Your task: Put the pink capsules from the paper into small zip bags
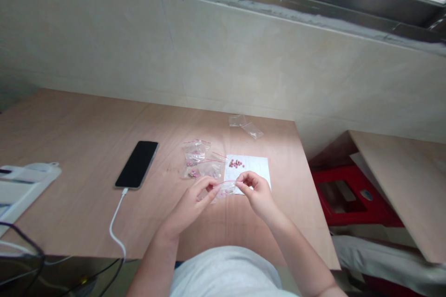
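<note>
Between my two hands is a small clear zip bag [227,189] with a red line along its top edge and some pinkish bits inside. My left hand [197,195] pinches the bag's left end, and my right hand [256,190] pinches its right end. Just behind the hands, several similar zip bags [198,154] lie in an overlapping pile, some with small pink and gold-coloured pieces in them. A white sheet of paper [258,167] lies partly under the right hand. On it sits a little heap of pink and gold beads [236,163].
Two flat clear bags [245,125] lie near the wall. A black phone [137,164] with a white cable [116,232] is at the left, and a white plastic object [28,190] stands at the far left. Right of the table edge is a red stool [351,195].
</note>
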Available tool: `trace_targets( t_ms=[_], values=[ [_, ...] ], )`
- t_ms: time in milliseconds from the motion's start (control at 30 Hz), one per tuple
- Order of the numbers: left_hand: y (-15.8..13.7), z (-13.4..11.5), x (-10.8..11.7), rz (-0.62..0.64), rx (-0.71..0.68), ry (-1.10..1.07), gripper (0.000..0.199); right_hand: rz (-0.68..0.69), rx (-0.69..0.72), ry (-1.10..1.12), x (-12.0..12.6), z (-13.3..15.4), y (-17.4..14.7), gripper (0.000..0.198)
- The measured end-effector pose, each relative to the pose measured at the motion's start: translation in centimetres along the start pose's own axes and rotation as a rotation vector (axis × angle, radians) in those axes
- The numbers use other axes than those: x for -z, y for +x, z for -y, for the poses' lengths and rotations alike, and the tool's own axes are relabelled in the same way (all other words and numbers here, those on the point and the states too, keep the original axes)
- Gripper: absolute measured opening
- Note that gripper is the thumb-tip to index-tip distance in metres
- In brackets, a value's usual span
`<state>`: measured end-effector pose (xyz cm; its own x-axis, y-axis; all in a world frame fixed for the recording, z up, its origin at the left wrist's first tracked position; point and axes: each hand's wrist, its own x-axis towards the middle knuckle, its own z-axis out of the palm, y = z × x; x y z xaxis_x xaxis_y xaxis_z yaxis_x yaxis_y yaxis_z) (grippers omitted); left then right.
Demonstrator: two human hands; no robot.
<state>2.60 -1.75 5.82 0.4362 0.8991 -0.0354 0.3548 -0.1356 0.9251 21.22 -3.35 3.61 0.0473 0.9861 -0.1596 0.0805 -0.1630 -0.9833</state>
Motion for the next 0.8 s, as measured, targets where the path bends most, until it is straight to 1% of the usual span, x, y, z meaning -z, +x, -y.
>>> trace_targets(
  t_ms=[67,167,233,300,400,500,567,667,800],
  values=[
    [-0.1,-0.1,0.0,0.018,-0.022,0.03,0.016,0.022,0.019,-0.025,0.1,0.2,-0.2,0.012],
    [-0.2,-0.2,-0.1,0.012,-0.043,0.06,0.017,0.112,0.047,-0.047,0.0,0.6,-0.7,0.013],
    [-0.3,-0.3,-0.2,0.035,-0.051,0.068,0.017,0.155,0.051,-0.094,-0.3,0.8,-1.0,0.012],
    [-0.3,-0.5,-0.2,0.093,-0.039,0.076,0.018,0.161,0.058,-0.166,-0.6,0.7,-1.1,0.01],
    [-0.3,-0.8,-0.6,0.201,0.023,0.08,0.022,0.136,0.106,-0.258,-1.1,0.1,-1.3,0.012],
    [-0.2,-0.9,-1.1,0.262,0.038,0.082,0.024,0.149,0.15,-0.296,-1.4,-0.4,-1.6,0.012],
    [-0.2,-0.8,-1.4,0.258,0.018,0.086,0.024,0.166,0.145,-0.304,-1.6,-0.5,-1.8,0.011],
    [-0.1,-0.7,-1.5,0.221,0.012,0.081,0.024,0.16,0.088,-0.285,-1.4,-0.4,-1.7,0.01],
    [-0.1,-0.2,-0.9,0.163,0.054,0.062,0.022,0.131,-0.02,-0.159,-0.5,-0.3,-1.2,0.013]
  ],
)
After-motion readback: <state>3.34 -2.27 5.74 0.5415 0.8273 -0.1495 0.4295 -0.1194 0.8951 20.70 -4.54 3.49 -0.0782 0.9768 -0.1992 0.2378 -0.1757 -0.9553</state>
